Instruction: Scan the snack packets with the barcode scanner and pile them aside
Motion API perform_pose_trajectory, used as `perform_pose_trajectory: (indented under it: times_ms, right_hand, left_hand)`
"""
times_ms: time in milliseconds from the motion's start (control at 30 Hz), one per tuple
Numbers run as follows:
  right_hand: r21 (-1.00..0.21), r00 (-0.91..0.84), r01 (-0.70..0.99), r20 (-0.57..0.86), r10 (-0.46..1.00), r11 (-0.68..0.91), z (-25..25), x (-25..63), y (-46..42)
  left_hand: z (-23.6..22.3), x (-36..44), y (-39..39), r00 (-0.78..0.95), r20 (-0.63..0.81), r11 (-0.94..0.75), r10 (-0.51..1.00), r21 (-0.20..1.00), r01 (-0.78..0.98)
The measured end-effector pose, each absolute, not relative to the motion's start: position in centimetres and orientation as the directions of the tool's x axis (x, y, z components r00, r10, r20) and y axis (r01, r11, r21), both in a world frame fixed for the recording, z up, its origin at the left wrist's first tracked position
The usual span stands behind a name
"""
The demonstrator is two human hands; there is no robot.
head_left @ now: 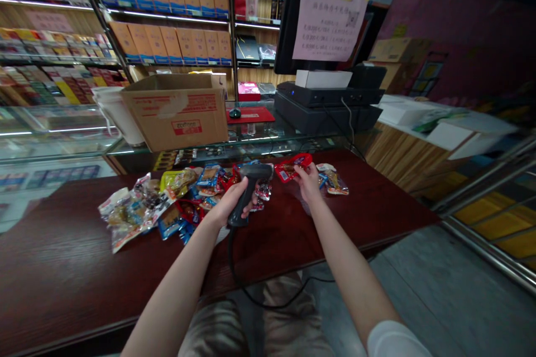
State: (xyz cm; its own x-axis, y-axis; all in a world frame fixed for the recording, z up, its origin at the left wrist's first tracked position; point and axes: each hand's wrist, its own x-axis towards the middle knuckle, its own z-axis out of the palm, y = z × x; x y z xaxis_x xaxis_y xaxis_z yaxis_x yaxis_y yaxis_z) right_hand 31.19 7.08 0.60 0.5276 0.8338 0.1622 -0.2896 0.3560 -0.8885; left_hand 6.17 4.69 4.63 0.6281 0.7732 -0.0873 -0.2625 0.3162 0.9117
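My left hand [232, 202] grips a black handheld barcode scanner [251, 189], its head pointing right towards the other hand. A coiled-looking black scanner cable [247, 290] hangs from the handle down past the table edge. My right hand [307, 184] holds up a red snack packet [291, 167] just beyond the scanner head, with a small gap between them. A heap of several small foil snack packets [142, 209] lies on the dark red wooden table [84, 240], under and left of my left hand. A few more packets [333, 181] lie to the right of my right hand.
Beyond the table stands a glass display counter [62, 134] holding a cardboard box [176, 111], a white cup [117, 114], a computer mouse on a red mat [235, 114] and a black till [326, 106] with a paper notice [329, 22]. Shelves of boxed goods rise behind.
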Motion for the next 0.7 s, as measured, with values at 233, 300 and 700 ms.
perform_pose_trajectory:
  times_ms: [233, 300, 700]
  right_hand:
    - [-0.891, 0.518, -0.251, 0.205, 0.830, 0.378, 0.0, 31.1, 7.7]
    - [-0.892, 0.524, -0.244, 0.208, 0.826, 0.379, -0.2, 31.0, 7.8]
    - [-0.936, 0.584, 0.176, 0.348, 0.733, 0.304, -1.3, 32.9, 8.7]
  left_hand:
    - [4.1, 7.0, 4.4, 0.646, -0.127, 0.320, 0.752, 0.928, -0.191]
    - [3.7, 7.1, 4.6, 0.649, -0.129, 0.330, 0.750, 0.923, -0.197]
    - [3.5, 6.4, 5.4, 0.620, -0.124, 0.377, 0.775, 0.878, -0.296]
